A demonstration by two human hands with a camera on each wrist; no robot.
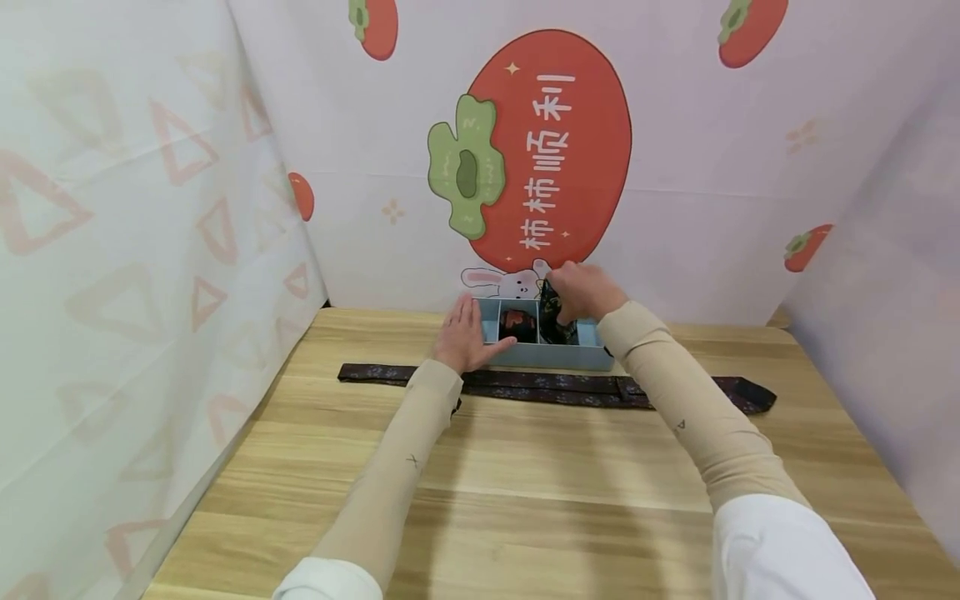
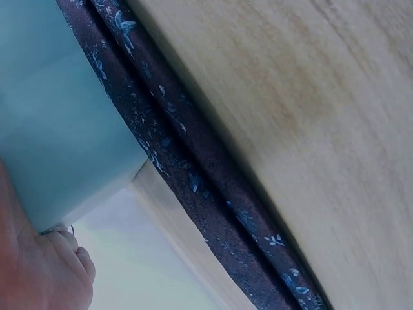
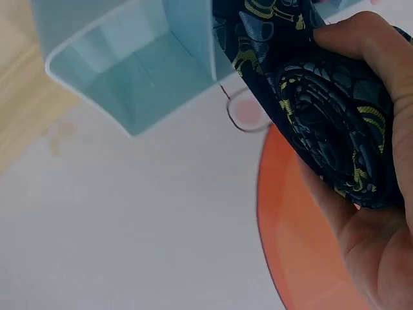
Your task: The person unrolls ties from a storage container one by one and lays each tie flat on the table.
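My right hand (image 1: 587,290) grips a rolled dark necktie (image 3: 335,129) with yellow and blue figures. In the right wrist view the thumb lies on top of the roll and the other fingers are behind it. A loose end of the tie hangs into a compartment of the light blue divided box (image 1: 555,357). My left hand (image 1: 461,335) rests at the box's left end, fingers straight and thumb reaching along the front rim. Another rolled tie (image 1: 519,326), dark with red, sits in the compartment left of the held one.
A long dark necktie (image 2: 187,155) with small blue flowers lies flat across the wooden table (image 1: 510,483), just in front of the box. Behind the box rises a white cloth backdrop (image 1: 375,250) with persimmon prints. Cloth also hangs on both sides.
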